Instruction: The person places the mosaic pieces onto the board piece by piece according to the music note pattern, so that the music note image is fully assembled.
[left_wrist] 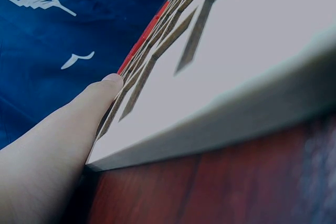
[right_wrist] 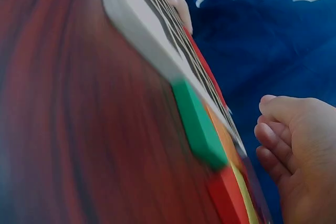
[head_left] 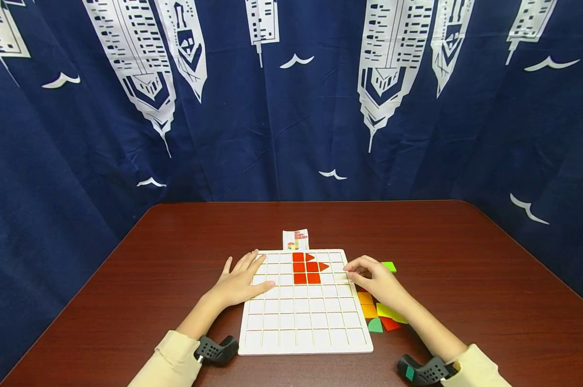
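A white gridded board (head_left: 286, 322) lies on the table. Near its top, several red square tiles (head_left: 299, 267) sit in the grid, with two red triangles (head_left: 324, 266) to their right. My left hand (head_left: 240, 282) rests spread on the board's upper left edge, and its thumb (left_wrist: 107, 85) lies over the grid in the left wrist view. At the upper right edge hovers my right hand (head_left: 376, 279), its fingers loosely bent. No piece shows between its fingertips, and in the right wrist view the curled fingers (right_wrist: 273, 140) look bare.
Right of the board lie loose pieces: orange squares (head_left: 367, 305), a green quarter-round piece (head_left: 376, 325), a red piece (head_left: 390, 323), yellow-green pieces (head_left: 389, 312) and a light green one (head_left: 390, 266). A small printed card (head_left: 289, 239) sits behind the board. A blue curtain (head_left: 272, 134) hangs beyond the table.
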Demonstrator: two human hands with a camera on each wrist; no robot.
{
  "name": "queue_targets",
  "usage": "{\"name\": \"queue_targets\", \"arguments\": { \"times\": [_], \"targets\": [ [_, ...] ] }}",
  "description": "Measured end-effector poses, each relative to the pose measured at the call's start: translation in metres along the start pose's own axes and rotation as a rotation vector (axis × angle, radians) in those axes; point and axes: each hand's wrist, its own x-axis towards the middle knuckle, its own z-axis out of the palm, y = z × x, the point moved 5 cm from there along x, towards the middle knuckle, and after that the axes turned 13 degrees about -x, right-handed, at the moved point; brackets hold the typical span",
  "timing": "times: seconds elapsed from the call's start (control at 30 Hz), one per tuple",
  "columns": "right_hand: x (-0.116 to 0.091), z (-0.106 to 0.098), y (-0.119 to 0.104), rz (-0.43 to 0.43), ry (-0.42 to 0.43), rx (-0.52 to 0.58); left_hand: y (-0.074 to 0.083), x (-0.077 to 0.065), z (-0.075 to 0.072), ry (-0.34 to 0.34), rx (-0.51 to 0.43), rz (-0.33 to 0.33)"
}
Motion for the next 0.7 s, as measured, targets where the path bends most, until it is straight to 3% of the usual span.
{"name": "queue_targets", "arguments": {
  "times": [0.5, 0.7],
  "targets": [
    [-0.025, -0.038, 0.049, 0.0, 0.077, -0.185, 0.0, 0.0, 0.001, -0.005, -0.004, -0.004],
    [-0.027, -0.043, 0.059, -0.002, 0.051, -0.186, 0.0, 0.0, 0.0, -0.004, -0.006, -0.005]
  ]
}}
